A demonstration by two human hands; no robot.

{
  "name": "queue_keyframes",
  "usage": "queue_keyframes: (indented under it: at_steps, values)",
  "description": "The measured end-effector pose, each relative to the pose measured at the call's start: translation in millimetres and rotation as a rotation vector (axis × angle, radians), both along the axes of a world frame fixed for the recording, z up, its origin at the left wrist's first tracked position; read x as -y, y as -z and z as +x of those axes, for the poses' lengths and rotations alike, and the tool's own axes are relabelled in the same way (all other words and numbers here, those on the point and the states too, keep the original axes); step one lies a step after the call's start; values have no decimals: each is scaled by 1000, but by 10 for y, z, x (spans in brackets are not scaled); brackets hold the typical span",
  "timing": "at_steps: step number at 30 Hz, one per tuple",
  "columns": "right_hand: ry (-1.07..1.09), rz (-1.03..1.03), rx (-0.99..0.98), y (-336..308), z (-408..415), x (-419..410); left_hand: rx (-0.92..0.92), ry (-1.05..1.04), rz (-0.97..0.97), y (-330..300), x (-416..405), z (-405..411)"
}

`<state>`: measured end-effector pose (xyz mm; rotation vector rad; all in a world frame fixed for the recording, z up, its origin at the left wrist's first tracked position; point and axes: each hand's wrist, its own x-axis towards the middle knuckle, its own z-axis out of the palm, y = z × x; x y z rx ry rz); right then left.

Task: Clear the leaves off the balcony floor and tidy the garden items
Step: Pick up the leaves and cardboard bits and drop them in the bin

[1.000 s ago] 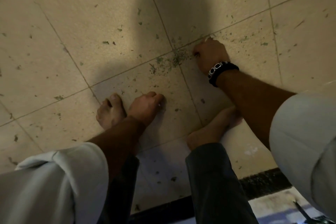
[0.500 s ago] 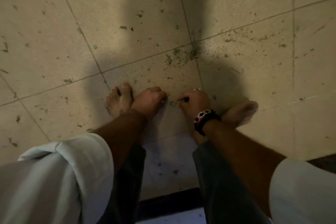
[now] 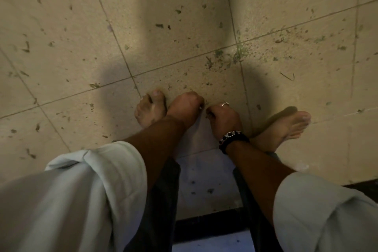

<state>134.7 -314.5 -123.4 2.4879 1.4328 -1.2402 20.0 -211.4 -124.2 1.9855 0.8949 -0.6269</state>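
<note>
**Picking leaf crumbs off tile by hand, slow going**

Crouching low like that, you've got both hands down on the floor tiles point(image 3: 61, 16) between your bare feet. Your left hand point(image 3: 185, 106) is curled up with the fingertips tucked under, and your right hand point(image 3: 222, 117) is curled too, thumb and fingers drawn together just beside the left. A dark speck shows at the right fingertips, probably a leaf bit, but I honestly can't tell what either hand has in it, if anything.

The leaf bits point(image 3: 221, 57) are everywhere: a denser green patch sits ahead of your hands where the grout lines cross, more are sprinkled off to the right along the joint, and single flakes point(image 3: 159, 25) dot the tiles further out.

My guess on handling: this stuff is featherlight, dry and crumbly, so squeezing hard will just turn it to dust. Bigger flakes you can nip by an edge. The fine crumbs look too small for that, so sweep them into a heap with the side of your hand first. The thin stem point(image 3: 287, 76) on the right should lift whole if you take it mid-length.
</note>
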Motion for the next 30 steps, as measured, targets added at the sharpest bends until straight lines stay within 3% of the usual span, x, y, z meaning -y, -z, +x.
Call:
queue_keyframes:
  at_steps: [7,15,20,24,30]
  values:
    - [155,-7,28,-15,-30,-71,8,-57,-19,-74,-131,-49]
    - [-31,-104,-7,-1,43,-140,-18,-113,-39,-80,31,-52]
    - [244,-183,-94,-208,162,-298,-47,-273,-73,-321,140,-126]
    - [290,-140,-170,-849,173,-582,-5,-553,-56,-940,50,-110]
    - [359,-92,-323,-2461,106,-1247,57,-836,50,-2411,-475,-68]
